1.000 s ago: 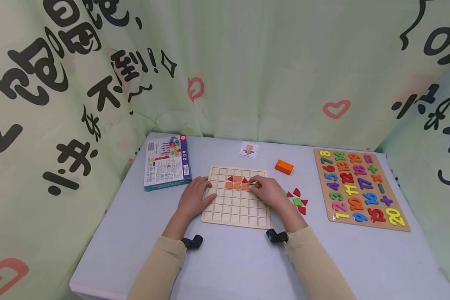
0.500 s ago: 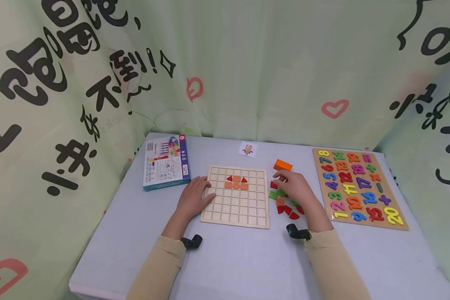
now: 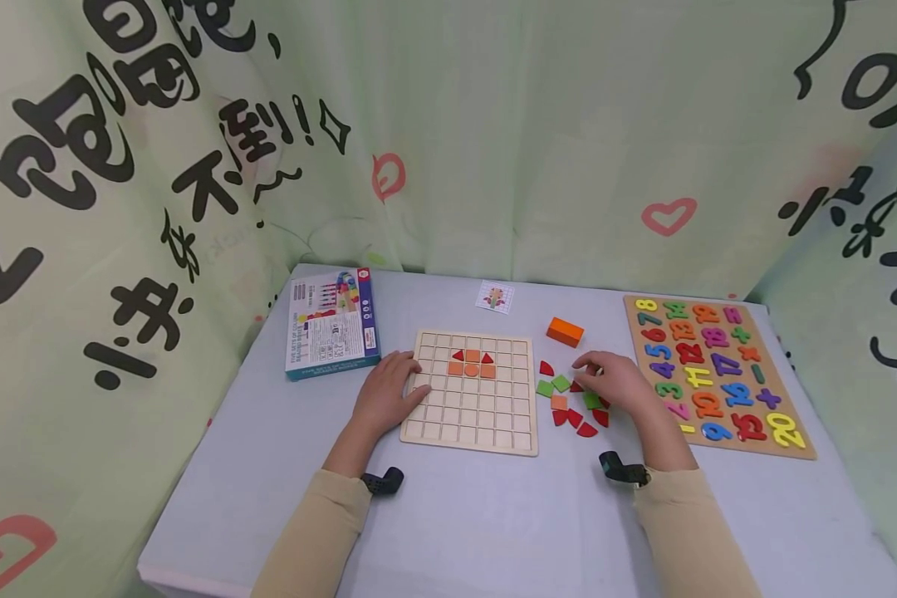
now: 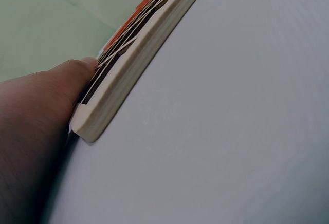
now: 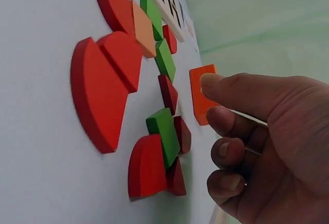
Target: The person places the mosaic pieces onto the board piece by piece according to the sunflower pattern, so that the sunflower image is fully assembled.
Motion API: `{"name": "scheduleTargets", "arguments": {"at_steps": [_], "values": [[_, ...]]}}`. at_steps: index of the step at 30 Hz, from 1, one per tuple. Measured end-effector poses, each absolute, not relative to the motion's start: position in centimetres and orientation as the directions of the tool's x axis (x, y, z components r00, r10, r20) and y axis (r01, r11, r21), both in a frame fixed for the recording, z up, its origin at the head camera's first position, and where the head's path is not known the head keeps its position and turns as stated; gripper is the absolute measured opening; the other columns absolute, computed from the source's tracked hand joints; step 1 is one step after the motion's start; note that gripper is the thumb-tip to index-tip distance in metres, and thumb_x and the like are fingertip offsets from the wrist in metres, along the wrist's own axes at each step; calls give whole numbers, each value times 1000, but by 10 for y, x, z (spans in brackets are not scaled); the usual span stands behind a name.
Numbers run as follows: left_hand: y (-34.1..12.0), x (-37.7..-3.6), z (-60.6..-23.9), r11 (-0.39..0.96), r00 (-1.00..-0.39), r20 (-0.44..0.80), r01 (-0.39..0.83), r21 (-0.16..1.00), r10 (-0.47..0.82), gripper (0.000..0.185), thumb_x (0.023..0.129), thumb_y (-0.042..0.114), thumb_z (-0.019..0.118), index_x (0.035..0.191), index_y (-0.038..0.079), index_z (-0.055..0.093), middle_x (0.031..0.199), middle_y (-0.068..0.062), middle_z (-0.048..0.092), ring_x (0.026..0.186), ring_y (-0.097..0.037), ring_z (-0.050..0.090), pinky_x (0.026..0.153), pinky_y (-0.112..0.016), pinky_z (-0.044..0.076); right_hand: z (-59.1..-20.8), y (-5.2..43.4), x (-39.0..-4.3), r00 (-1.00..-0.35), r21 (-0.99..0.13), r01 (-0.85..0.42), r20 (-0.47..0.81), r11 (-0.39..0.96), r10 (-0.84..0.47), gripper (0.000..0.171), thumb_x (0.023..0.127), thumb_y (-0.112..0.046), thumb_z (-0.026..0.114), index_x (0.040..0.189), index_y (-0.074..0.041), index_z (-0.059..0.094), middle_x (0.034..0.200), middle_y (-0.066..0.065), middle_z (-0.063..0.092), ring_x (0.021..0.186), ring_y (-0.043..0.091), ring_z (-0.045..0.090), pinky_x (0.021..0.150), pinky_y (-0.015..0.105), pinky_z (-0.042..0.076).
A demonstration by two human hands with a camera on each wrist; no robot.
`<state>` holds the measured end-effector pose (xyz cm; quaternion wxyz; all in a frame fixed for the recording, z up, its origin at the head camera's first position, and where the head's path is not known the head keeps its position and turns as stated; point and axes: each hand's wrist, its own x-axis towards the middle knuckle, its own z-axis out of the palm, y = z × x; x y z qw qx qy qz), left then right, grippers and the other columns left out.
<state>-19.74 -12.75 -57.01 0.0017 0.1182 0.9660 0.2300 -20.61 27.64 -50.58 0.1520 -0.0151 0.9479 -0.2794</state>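
Observation:
A wooden grid board [image 3: 469, 415] lies mid-table with red triangles [image 3: 487, 358] and orange squares [image 3: 456, 369] set in its upper rows. My left hand [image 3: 390, 392] rests flat on the board's left edge; in the left wrist view the hand [image 4: 36, 126] lies against the board's side [image 4: 128, 75]. My right hand [image 3: 589, 371] hovers over loose pieces to the right of the board: green squares [image 3: 561, 383], an orange square [image 3: 559, 402] and red quarter rounds [image 3: 586, 429]. The right wrist view shows the hand [image 5: 216, 111] with its index finger out, holding nothing, just above a green square [image 5: 163, 131].
An orange block [image 3: 565, 331] lies behind the loose pieces. A number puzzle board [image 3: 718, 374] fills the right side. A printed box [image 3: 332, 322] sits at the left and a small picture card [image 3: 494, 296] at the back. Green patterned curtains enclose the table.
My right hand left the red triangle on the board, moved right to the loose pieces, then drifted further right and nearer. The left hand stayed put.

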Motion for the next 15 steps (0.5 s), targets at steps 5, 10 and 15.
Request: {"name": "scheduleTargets", "arguments": {"at_steps": [5, 10, 15], "values": [[-127, -198, -571, 867, -971, 55, 231, 442, 231, 43, 94, 53, 59, 121, 20, 58, 155, -1, 42, 148, -23, 32, 123, -44, 28, -512, 281, -202, -951, -509, 51, -288, 859, -114, 29, 94, -29, 68, 116, -12, 66, 89, 8, 56, 84, 22, 52, 65, 26, 48], [-127, -197, -571, 865, -971, 57, 232, 445, 231, 44, 93, 54, 59, 121, 20, 59, 155, -1, 42, 148, -24, 32, 123, -45, 28, -519, 284, -199, -953, -495, 51, -284, 867, -107, 31, 90, -35, 71, 110, -13, 65, 87, 7, 55, 86, 23, 52, 64, 27, 46], [-127, -198, -571, 865, -972, 60, 229, 446, 227, 43, 93, 54, 60, 121, 20, 59, 155, -1, 42, 148, -23, 32, 123, -45, 28, -524, 284, -198, -959, -499, 49, -266, 865, -100, 36, 89, -39, 72, 110, -12, 63, 86, 7, 55, 83, 22, 52, 63, 28, 44]]}}
